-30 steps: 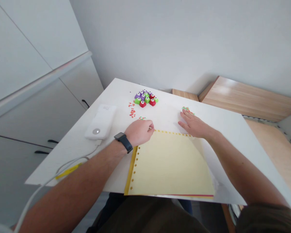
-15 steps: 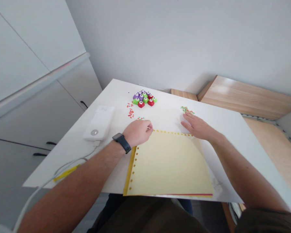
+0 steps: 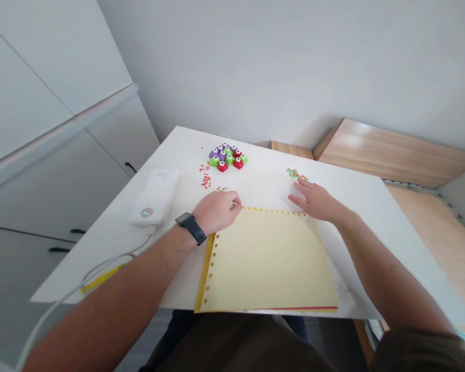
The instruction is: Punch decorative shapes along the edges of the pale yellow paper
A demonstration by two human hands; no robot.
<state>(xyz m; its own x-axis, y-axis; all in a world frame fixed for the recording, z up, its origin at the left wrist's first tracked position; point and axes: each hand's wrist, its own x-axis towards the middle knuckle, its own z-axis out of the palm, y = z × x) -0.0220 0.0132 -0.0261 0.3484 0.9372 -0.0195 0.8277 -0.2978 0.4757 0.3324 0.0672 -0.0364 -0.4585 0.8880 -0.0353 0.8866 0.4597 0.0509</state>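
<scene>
L hand (image 3: 216, 211) at top edge of yellow sheet (image 3: 267, 263) — R fingers (image 3: 303, 190) below confetti (image 3: 294, 173)

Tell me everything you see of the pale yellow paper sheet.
The pale yellow paper sheet lies flat on the white table, by its near edge. A gold strip with small stars runs along its left and far sides; a thin red edge shows at the near side. The left hand is at its far left corner.
</scene>
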